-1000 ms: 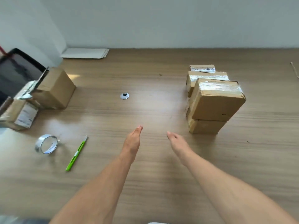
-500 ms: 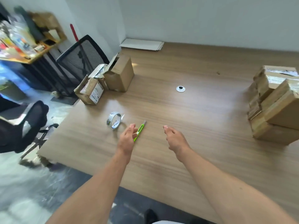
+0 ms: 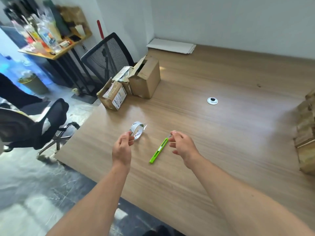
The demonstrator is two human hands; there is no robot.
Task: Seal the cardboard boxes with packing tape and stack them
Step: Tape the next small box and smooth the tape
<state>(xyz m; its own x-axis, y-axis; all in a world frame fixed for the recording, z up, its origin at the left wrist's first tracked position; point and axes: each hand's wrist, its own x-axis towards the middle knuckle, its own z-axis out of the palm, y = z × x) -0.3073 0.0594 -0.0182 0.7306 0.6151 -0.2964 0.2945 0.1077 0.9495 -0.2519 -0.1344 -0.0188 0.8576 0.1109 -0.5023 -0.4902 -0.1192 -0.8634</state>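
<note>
Wooden surface [image 3: 221,133], head view: the left hand [image 3: 121,149] pinches the tape [image 3: 137,132] by its near rim at centre frame. The right hand [image 3: 181,145], fingers loosely curled, hovers at the green cutter [image 3: 159,150], holding nothing. Open boxes [image 3: 146,79] sit upper left of centre, and the stack [image 3: 306,133] is at the right edge. The step looks like fetching tools. Next, grip the cutter and carry both to an open box.

Both bare forearms reach forward. The left hand [image 3: 122,148] shows its back, its fingers [image 3: 127,135] curled forward. The right hand [image 3: 183,144] hovers, fingers half curled, holding nothing.
</note>
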